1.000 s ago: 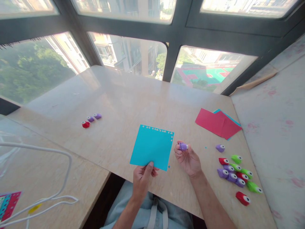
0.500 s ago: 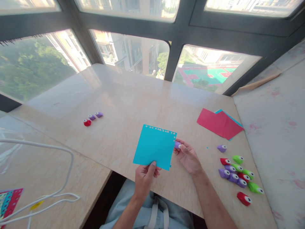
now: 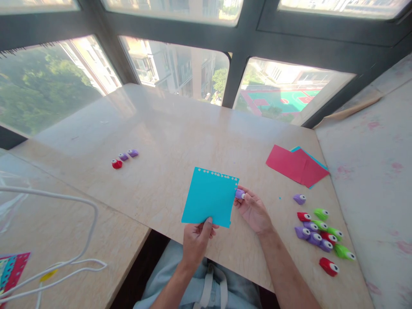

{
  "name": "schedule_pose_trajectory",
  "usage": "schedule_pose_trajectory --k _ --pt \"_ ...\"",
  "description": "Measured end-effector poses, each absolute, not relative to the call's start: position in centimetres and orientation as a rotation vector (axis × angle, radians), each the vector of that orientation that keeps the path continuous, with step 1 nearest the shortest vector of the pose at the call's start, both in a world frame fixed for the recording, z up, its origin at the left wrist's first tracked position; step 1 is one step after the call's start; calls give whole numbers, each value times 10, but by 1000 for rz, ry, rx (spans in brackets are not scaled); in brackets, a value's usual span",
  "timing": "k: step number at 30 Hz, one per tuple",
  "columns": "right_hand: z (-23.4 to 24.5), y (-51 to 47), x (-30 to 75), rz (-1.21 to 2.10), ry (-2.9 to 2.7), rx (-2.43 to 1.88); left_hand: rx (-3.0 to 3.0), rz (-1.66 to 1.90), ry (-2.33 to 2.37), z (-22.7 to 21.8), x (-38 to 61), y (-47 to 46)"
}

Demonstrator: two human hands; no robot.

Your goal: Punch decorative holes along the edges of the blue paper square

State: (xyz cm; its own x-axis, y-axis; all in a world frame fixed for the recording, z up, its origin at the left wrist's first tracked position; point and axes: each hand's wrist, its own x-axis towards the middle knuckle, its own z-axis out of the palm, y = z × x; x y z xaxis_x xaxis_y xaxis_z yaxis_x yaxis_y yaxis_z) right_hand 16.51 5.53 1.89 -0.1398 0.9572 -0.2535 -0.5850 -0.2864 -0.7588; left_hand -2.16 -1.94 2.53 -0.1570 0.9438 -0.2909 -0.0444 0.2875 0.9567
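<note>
A blue sheet of paper [image 3: 210, 198] is held up over the near edge of the table, with small punched shapes along its top edge and at the upper right side. My left hand [image 3: 198, 236] pinches its bottom edge, thumb in front. In my right hand [image 3: 255, 211] is a purple craft punch [image 3: 240, 194], gripped with the thumb on its white button. The punch sits at the sheet's right edge, just below the holes there; part of it is hidden by the paper.
Several red, purple and green punches [image 3: 328, 238] cluster on the right, with a lone purple punch [image 3: 299, 199] nearby. Red sheets [image 3: 289, 165] lie behind them. Three punches [image 3: 124, 157] stand at left. A white cable [image 3: 93, 214] loops across the lower left.
The blue sheet has shifted and turned very slightly, and a little more of the purple punch shows beside its right edge. Both hands keep their holds.
</note>
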Motion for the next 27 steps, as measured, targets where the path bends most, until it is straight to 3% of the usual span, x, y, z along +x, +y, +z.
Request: schedule_pose_trajectory --k 27 --pt "18 55 162 1667 -623 -934 1001 1013 1487 18 -18 -24"
